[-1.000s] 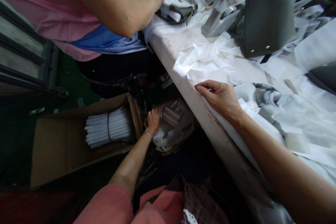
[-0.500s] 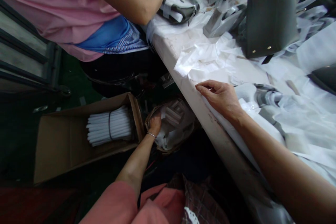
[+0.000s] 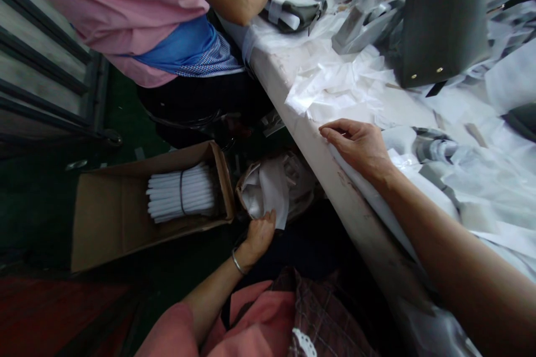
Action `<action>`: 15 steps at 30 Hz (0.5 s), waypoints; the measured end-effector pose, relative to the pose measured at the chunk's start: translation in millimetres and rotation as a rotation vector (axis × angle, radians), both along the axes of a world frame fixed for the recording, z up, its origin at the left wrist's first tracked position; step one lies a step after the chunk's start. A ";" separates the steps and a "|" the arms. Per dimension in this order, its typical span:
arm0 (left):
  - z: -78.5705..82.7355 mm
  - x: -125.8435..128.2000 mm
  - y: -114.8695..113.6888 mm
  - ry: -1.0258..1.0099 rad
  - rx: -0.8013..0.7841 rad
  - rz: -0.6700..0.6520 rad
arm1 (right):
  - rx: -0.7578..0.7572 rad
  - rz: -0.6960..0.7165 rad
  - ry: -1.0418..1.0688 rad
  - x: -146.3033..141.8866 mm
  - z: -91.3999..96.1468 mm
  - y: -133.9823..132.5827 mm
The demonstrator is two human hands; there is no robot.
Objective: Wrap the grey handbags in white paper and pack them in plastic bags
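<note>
My left hand (image 3: 260, 234), with a silver bangle on the wrist, is low beside the table. Its fingers are closed on the lower end of a white paper strip (image 3: 275, 187), which stands up out of a small open carton (image 3: 240, 192) of packing scraps. At the table edge rests my right hand (image 3: 362, 148), its thumb and fingertips pressed together; whether anything is between them is hidden. Crumpled white tissue paper (image 3: 335, 86) lies just beyond that hand. Farther back on the table (image 3: 280, 70) stands a dark grey-green handbag (image 3: 446, 28).
A larger cardboard box (image 3: 98, 212) on the floor holds a banded bundle of white rods (image 3: 182, 192). A co-worker in a pink shirt (image 3: 138, 17) handles a wrapped bag (image 3: 293, 8) at the far end. A metal rack (image 3: 90, 95) on casters stands at left.
My left hand has come up out of the small carton toward me, drawing the white paper strip with it. My right hand keeps its pose at the table edge. The view has shifted slightly.
</note>
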State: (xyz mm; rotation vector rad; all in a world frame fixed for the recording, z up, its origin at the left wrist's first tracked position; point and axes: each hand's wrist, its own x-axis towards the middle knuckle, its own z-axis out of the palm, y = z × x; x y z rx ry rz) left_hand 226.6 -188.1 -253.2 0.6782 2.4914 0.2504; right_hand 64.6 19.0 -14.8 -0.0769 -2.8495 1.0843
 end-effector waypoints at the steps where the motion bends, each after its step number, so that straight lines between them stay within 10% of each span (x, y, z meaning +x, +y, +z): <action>1: 0.3 1.4 -3.1 0.002 0.002 -0.009 | 0.007 -0.003 0.004 0.3 0.3 -0.2; 15: -52.4 -49.7 -0.3 -0.185 0.110 -0.157 | 0.017 0.011 0.002 0.6 -1.1 -0.7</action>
